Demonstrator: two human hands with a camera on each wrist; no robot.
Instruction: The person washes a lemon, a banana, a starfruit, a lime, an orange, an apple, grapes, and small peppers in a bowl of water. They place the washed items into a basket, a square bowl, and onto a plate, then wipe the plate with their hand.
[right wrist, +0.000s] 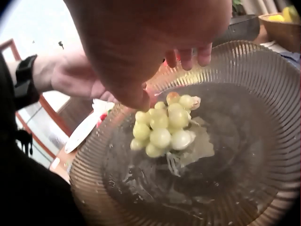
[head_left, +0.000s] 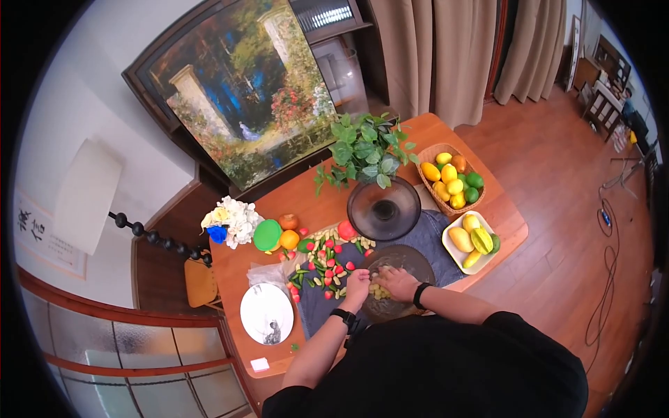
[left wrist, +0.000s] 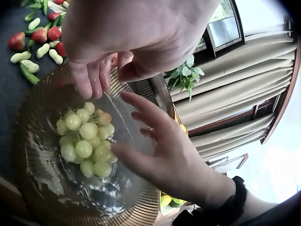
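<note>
A bunch of pale green grapes (left wrist: 87,141) lies in water in a ribbed glass bowl (right wrist: 263,94); the head view shows the bowl (head_left: 418,261) near the table's front edge. My left hand (head_left: 357,289) is over the bowl's left side, its relaxed fingers pointing down in the left wrist view (left wrist: 136,37), holding nothing visible. Over the grapes' other side is my right hand (head_left: 397,284), fingers spread and slightly bent beside them (left wrist: 164,146). In the right wrist view the right hand (right wrist: 150,52) hangs just above the grapes (right wrist: 162,125); whether its thumb touches them is unclear.
Peanuts, peppers and strawberries (head_left: 329,261) are scattered on a dark cloth left of the bowl. Behind it stands a dark stemmed dish (head_left: 362,209). To the right are a fruit basket (head_left: 424,167) and a fruit tray (head_left: 453,258); a white plate (head_left: 261,306) lies at left.
</note>
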